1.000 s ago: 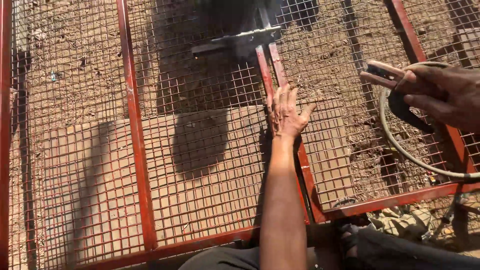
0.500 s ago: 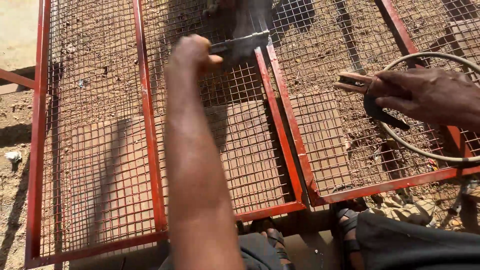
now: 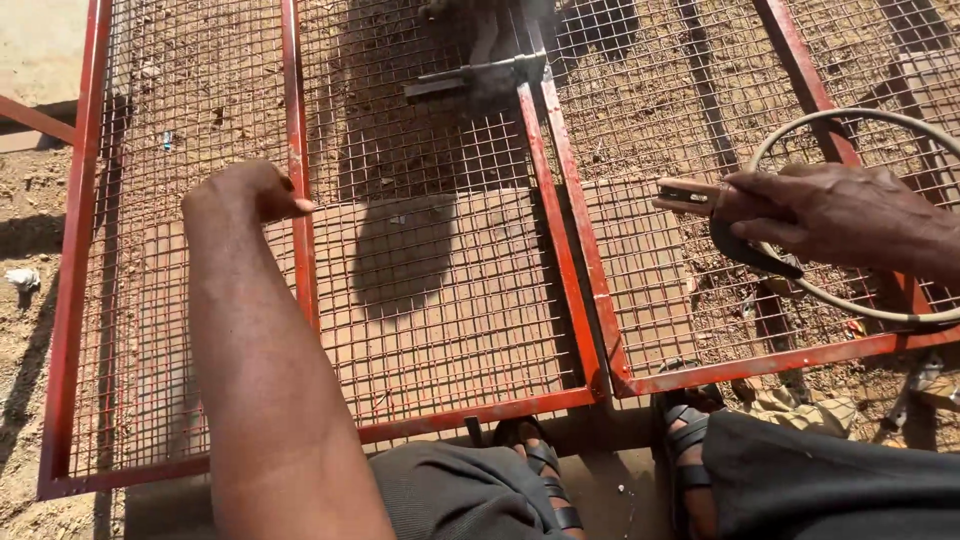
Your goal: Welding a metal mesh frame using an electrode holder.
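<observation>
1. Left hand [image 3: 245,190]: curling shut, empty, resting on red mesh frame [image 3: 297,230].
2. Right hand [image 3: 835,215]: gripping electrode holder [image 3: 690,196] over frame; keeping cable [image 3: 850,300] slack is advisable.

Outdoors in hard sunlight, bare brown dirt ground [image 3: 30,215] strewn with pebbles and litter, pale concrete patch [image 3: 40,45] at upper left, sharp dark shadows cast across it.

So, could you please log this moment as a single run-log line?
left hand: fisted above red mesh frame | right hand: gripping welding electrode holder | cable: looped on mesh
</observation>
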